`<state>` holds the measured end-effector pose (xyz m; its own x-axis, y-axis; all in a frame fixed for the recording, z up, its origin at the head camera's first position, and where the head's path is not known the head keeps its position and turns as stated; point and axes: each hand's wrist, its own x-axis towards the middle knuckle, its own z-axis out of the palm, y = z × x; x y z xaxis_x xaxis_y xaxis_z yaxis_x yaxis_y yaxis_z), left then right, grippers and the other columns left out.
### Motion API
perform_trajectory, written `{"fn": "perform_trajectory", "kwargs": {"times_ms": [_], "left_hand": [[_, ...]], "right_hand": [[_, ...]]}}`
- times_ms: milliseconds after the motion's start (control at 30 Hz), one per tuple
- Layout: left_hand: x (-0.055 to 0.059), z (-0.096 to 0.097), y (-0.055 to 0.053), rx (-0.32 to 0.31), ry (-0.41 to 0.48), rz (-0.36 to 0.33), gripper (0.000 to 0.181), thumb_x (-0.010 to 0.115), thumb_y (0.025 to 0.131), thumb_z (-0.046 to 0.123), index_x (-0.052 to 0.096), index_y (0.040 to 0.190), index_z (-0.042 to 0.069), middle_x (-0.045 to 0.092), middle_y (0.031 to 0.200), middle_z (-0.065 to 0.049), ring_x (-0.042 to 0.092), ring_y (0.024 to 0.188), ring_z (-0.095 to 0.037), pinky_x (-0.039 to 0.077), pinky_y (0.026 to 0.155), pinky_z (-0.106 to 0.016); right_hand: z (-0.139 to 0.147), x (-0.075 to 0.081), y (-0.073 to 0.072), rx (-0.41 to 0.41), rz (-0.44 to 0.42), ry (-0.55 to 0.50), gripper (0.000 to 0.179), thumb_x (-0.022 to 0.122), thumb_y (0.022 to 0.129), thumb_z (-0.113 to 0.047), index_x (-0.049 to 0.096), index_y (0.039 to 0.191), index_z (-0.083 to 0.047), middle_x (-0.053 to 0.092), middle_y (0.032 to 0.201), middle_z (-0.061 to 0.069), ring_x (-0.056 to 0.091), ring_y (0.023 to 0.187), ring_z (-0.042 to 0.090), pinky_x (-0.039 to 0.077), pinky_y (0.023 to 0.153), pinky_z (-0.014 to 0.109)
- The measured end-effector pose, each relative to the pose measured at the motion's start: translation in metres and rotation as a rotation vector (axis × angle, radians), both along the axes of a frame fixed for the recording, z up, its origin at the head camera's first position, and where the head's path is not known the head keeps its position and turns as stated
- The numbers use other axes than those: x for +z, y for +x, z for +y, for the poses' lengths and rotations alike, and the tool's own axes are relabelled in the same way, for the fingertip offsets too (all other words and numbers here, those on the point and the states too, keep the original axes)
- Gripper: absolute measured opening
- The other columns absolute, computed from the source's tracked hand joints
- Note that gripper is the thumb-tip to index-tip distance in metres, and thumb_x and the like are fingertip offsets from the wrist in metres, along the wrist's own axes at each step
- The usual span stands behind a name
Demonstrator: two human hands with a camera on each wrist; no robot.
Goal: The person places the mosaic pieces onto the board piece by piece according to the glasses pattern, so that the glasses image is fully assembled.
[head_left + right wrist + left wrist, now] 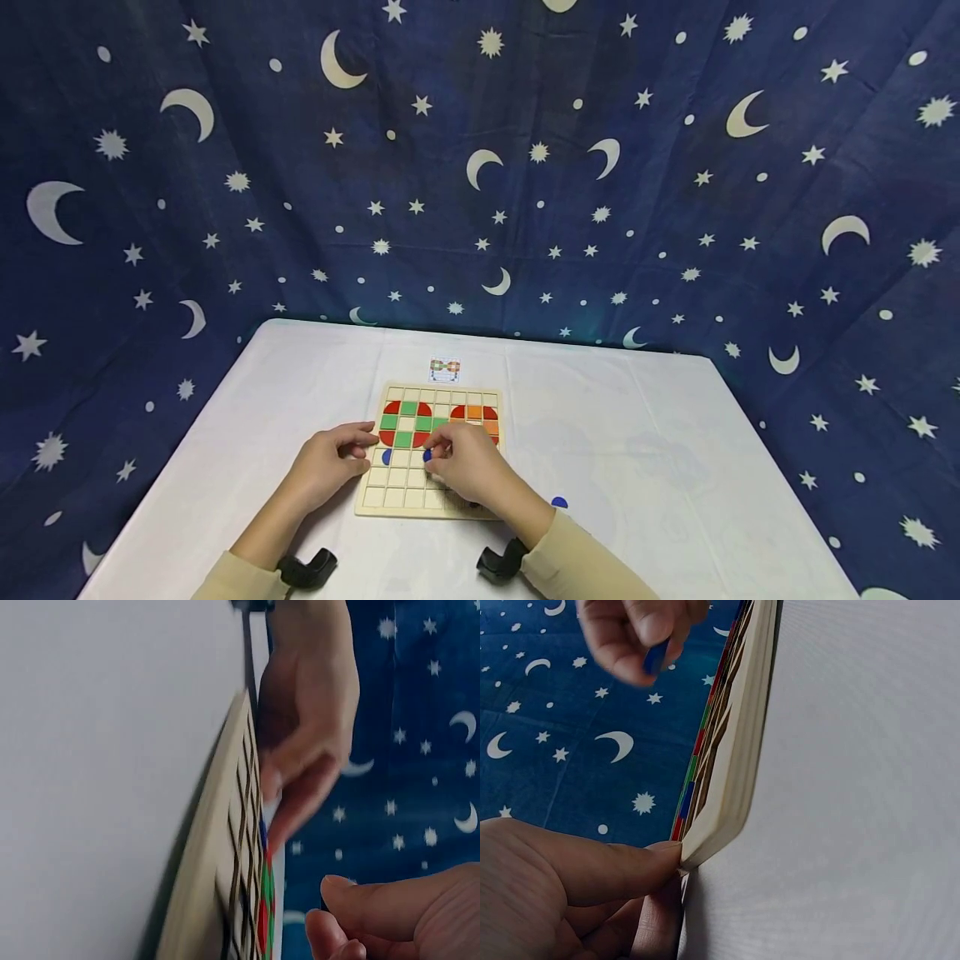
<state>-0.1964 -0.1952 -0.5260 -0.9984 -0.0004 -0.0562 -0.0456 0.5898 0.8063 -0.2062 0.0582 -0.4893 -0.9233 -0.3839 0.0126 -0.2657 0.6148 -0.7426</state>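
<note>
A pale wooden grid board [393, 497] lies on the table, bearing red, green and orange tiles in two ring shapes. My left hand [326, 462] rests against the board's left edge, fingers and thumb spread apart along it. In the left wrist view the left thumb [641, 870] touches the board's rim. Over the lower middle of the board, my right hand [472, 467] pinches a small blue tile [656, 657] between thumb and fingers. Another blue tile [387, 457] with a rounded side sits near the board's left side. The right hand covers part of the right-hand ring.
A small printed pattern card [445, 370] lies just beyond the board. To the board's right, a blue tile [559, 502] lies on the white tablecloth [675, 467]. A dark blue curtain [450, 233] with moons and stars hangs behind the table.
</note>
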Motion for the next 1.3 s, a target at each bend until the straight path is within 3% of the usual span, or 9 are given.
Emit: {"fn": "perform_trajectory", "kwargs": {"times_ms": [233, 467, 700, 900, 1167, 1300], "left_hand": [[0.001, -0.002, 0.001, -0.022, 0.02, 0.017, 0.032, 0.081, 0.086, 0.002, 0.083, 0.115, 0.013, 0.07, 0.147, -0.005, 0.064, 0.091, -0.009, 0.047, 0.085, -0.023], [0.0, -0.003, 0.002, -0.026, 0.034, 0.01, 0.033, 0.081, 0.085, 0.0, 0.083, 0.115, 0.014, 0.071, 0.146, -0.004, 0.064, 0.09, -0.009, 0.046, 0.085, -0.023], [-0.001, -0.002, 0.002, -0.03, 0.034, 0.016, 0.033, 0.082, 0.084, 0.0, 0.083, 0.115, 0.013, 0.071, 0.146, -0.004, 0.065, 0.09, -0.009, 0.047, 0.083, -0.023], [-0.001, -0.001, 0.0, -0.038, 0.028, 0.015, 0.032, 0.082, 0.085, 0.001, 0.083, 0.116, 0.013, 0.07, 0.147, -0.005, 0.064, 0.091, -0.01, 0.047, 0.083, -0.023], [0.0, -0.005, -0.001, -0.034, 0.007, 0.021, 0.033, 0.081, 0.086, 0.002, 0.082, 0.117, 0.014, 0.07, 0.148, -0.004, 0.064, 0.091, -0.008, 0.047, 0.084, -0.024], [-0.002, -0.006, -0.001, -0.04, 0.009, 0.016, 0.033, 0.081, 0.086, 0.003, 0.082, 0.117, 0.014, 0.069, 0.149, -0.004, 0.064, 0.092, -0.009, 0.048, 0.086, -0.026]], "right_hand": [[-0.043, -0.007, 0.005, 0.072, 0.051, 0.029, 0.011, 0.085, 0.088, -0.007, 0.077, 0.093, -0.012, 0.058, 0.069, -0.014, 0.05, 0.065, -0.002, 0.043, 0.062, 0.018], [-0.064, -0.019, 0.008, 0.081, 0.092, 0.067, 0.013, 0.086, 0.085, -0.006, 0.076, 0.091, -0.012, 0.053, 0.065, -0.015, 0.046, 0.06, -0.004, 0.04, 0.06, 0.016], [-0.065, -0.022, 0.008, 0.07, 0.11, 0.105, 0.016, 0.089, 0.082, -0.009, 0.076, 0.089, -0.015, 0.05, 0.063, -0.015, 0.043, 0.058, -0.003, 0.037, 0.06, 0.017], [-0.061, -0.023, 0.005, 0.081, 0.069, 0.082, 0.016, 0.088, 0.082, -0.008, 0.076, 0.091, -0.015, 0.051, 0.063, -0.014, 0.044, 0.058, -0.002, 0.038, 0.06, 0.017], [-0.063, -0.023, 0.004, 0.101, 0.123, 0.084, 0.013, 0.082, 0.081, -0.003, 0.077, 0.088, -0.013, 0.053, 0.064, -0.015, 0.045, 0.059, -0.004, 0.039, 0.06, 0.015], [-0.06, -0.022, 0.002, 0.103, 0.092, 0.064, 0.013, 0.084, 0.082, -0.004, 0.077, 0.089, -0.013, 0.053, 0.065, -0.015, 0.046, 0.061, -0.004, 0.04, 0.061, 0.016]]}}
